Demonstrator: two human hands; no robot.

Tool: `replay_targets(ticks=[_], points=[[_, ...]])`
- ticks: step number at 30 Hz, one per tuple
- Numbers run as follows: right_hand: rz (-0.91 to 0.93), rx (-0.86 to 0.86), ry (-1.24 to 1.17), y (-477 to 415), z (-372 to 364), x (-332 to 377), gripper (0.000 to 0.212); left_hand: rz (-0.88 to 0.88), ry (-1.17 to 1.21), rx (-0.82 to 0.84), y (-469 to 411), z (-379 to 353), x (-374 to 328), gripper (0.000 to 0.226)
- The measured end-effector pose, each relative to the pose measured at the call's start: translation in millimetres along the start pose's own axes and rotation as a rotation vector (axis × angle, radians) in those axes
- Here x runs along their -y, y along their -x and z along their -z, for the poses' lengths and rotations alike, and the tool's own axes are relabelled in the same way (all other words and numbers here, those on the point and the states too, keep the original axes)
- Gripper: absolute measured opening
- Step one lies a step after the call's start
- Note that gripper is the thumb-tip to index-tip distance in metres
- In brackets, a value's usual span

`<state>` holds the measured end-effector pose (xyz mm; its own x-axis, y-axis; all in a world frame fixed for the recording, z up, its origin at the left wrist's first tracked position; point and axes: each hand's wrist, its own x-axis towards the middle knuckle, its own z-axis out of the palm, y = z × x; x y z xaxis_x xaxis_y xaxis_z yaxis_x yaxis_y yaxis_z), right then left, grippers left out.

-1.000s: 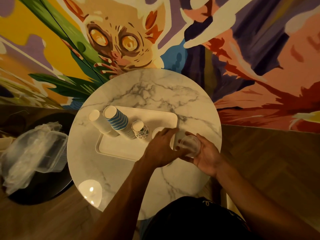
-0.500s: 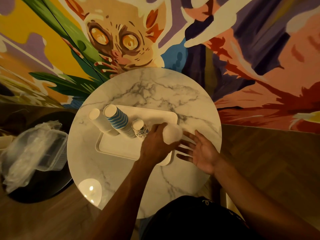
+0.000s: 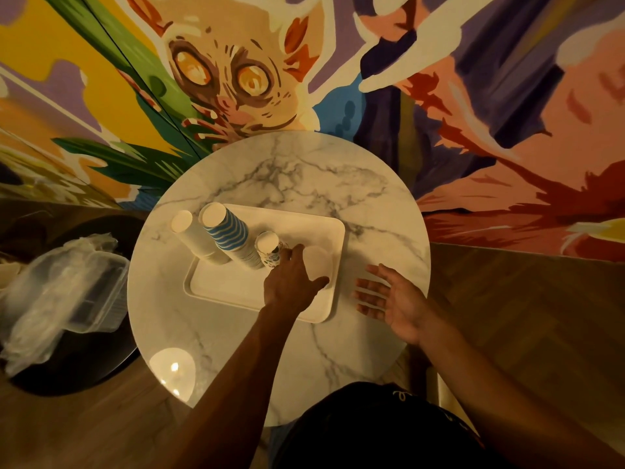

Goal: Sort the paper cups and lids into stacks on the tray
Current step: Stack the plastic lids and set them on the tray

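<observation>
A white rectangular tray (image 3: 236, 289) lies on the round marble table (image 3: 304, 177). Three upside-down cup stacks stand along its left side: plain white cups (image 3: 189, 233), blue-striped cups (image 3: 226, 231) and small patterned cups (image 3: 269, 248). My left hand (image 3: 291, 286) reaches over the tray and grips a translucent lid (image 3: 318, 267) at the tray's right end, thumb on its near edge. My right hand (image 3: 389, 296) hovers over the table right of the tray, palm up, fingers spread, holding nothing.
To the left, a dark round table (image 3: 67, 363) carries crumpled clear plastic containers and bags (image 3: 57, 299). A painted mural wall (image 3: 473, 96) rises right behind the marble table. Wooden floor (image 3: 527, 316) shows on the right. A light reflection (image 3: 172, 367) glares on the table's near left.
The lid passed from my right hand to my left, which carried it left onto the tray's right end. My right hand opened and drew back to the right.
</observation>
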<state>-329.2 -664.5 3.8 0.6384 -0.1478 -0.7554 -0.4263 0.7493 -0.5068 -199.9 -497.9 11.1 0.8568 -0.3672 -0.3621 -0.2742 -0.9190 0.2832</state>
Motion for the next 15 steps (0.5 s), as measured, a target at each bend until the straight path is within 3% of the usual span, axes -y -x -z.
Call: replay_targets(ticks=[12, 15], points=[[0.008, -0.001, 0.070, 13, -9, 3, 0.033, -0.008, 0.036, 0.015, 1, 2, -1, 0.097], [0.020, 0.033, 0.106, 18, -16, 3, 0.032, -0.009, 0.039, -0.016, 12, 8, -2, 0.089]])
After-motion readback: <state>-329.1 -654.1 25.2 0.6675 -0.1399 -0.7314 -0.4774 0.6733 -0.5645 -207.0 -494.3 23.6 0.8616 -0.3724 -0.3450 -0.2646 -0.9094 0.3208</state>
